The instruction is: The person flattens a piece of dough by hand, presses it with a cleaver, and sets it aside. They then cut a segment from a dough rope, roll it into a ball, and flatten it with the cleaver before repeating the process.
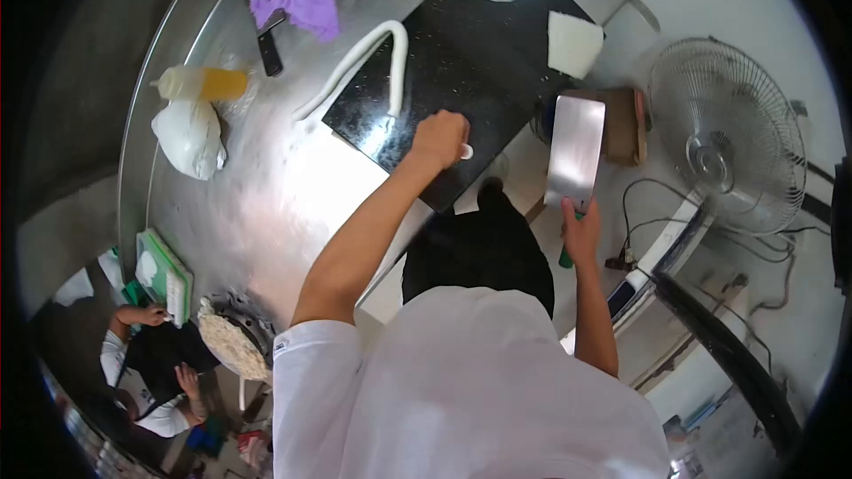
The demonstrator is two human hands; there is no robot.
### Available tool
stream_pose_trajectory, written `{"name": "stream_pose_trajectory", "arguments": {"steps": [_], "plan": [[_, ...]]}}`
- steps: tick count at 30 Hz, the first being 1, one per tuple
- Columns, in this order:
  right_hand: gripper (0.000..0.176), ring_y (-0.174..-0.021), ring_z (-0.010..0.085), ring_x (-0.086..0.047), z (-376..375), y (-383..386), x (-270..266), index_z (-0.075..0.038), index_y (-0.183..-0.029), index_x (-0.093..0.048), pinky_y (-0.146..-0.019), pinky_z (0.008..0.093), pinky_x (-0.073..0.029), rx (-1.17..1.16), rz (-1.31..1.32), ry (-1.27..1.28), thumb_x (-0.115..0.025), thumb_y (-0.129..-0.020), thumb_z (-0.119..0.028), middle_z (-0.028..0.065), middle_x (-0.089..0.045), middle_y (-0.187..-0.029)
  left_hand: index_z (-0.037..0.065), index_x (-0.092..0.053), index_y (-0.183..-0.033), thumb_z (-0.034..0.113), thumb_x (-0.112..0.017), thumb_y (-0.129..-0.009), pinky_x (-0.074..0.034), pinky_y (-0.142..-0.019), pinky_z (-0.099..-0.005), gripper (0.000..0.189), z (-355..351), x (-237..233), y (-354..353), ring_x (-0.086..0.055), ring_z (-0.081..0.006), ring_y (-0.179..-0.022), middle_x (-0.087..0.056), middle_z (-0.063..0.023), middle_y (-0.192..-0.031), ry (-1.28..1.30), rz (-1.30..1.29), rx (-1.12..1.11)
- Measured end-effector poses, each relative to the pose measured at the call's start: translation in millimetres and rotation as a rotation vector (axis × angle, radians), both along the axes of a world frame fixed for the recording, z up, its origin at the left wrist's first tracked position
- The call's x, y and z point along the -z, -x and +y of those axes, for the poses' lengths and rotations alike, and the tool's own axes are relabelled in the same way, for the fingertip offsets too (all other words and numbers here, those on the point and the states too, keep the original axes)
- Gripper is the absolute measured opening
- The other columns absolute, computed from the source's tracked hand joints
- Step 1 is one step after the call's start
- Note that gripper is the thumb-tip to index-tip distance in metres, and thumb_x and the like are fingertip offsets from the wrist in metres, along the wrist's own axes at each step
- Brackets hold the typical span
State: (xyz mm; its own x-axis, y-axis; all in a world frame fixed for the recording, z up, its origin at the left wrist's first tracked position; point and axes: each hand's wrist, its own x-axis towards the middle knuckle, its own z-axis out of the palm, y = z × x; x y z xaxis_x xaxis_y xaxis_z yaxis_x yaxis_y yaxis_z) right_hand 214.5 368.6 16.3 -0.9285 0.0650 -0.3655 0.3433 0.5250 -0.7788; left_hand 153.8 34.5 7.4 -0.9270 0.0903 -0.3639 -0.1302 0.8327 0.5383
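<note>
White, dough-like rope (399, 58) lies bent in a hook, one leg on the black board (470, 62), the other trailing onto the steel table (253, 186). Through the head camera I see its near end lying just short of the left hand (440, 138). I have that hand low over the board's near part, fingers curled together around a small white piece (467, 152) whose end shows at the fist's edge; how hard they press, I cannot tell. My right hand (581, 232) is clamped on the green handle (566, 257) of a broad cleaver (575, 153), its blade clear of the board, to the right.

I judge the step in hand to be working that small piece, with the cleaver held aside. To my mind, the next move calls for loosening the left fingers from the piece, and keeping them well apart from the edge if the blade comes over.
</note>
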Motion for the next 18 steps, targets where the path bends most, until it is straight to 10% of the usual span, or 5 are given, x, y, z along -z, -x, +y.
{"name": "stream_pose_trajectory", "arguments": {"steps": [6, 11, 14, 18], "plan": [[0.024, -0.048, 0.0094, -0.051, 9, 23, 15, -0.002, -0.108, -0.06, -0.044, 0.0276, -0.039, 0.069, 0.043, 0.138, -0.07, -0.097, -0.021, 0.002, -0.056, -0.067, 0.004, -0.057, -0.113, 0.021, -0.097, -0.057, -0.056, -0.089, -0.0493, 0.071, 23, -23, 36, -0.068, -0.0425, -0.106, -0.071, -0.0218, -0.104, 0.306, -0.228, 0.034], [0.026, -0.054, 0.0094, -0.053, 5, 90, -14, 0.0, -0.101, -0.063, -0.05, 0.0283, -0.042, 0.052, -0.011, 0.321, -0.073, -0.096, -0.023, 0.002, -0.059, -0.069, 0.005, -0.053, -0.12, 0.022, -0.088, -0.067, -0.056, -0.092, -0.0468, 0.065, 33, -18, 51, -0.068, -0.0403, -0.111, -0.07, -0.0173, -0.112, 0.38, -0.23, 0.176], [0.029, -0.056, 0.0101, -0.053, 8, 139, -22, 0.001, -0.1, -0.062, -0.052, 0.0284, -0.043, -0.03, 0.132, 0.321, -0.071, -0.097, -0.027, 0.0024, -0.059, -0.069, 0.005, -0.051, -0.13, 0.041, -0.08, -0.073, -0.032, -0.117, -0.0518, 0.074, 61, -6, 57, -0.043, -0.0367, -0.139, -0.056, -0.0191, -0.135, -0.118, 0.018, -0.221], [0.034, -0.057, 0.0116, -0.055, -2, 195, -21, 0.002, -0.099, -0.063, -0.052, 0.029, -0.045, -0.017, 0.264, 0.671, -0.068, -0.098, -0.031, 0.0031, -0.06, -0.072, 0.005, -0.044, -0.145, 0.064, -0.075, -0.069, -0.001, -0.119, -0.0694, 0.101, 83, 35, 26, -0.016, -0.0363, -0.155, -0.024, -0.0175, -0.164, 0.185, 0.323, -0.062]]}}
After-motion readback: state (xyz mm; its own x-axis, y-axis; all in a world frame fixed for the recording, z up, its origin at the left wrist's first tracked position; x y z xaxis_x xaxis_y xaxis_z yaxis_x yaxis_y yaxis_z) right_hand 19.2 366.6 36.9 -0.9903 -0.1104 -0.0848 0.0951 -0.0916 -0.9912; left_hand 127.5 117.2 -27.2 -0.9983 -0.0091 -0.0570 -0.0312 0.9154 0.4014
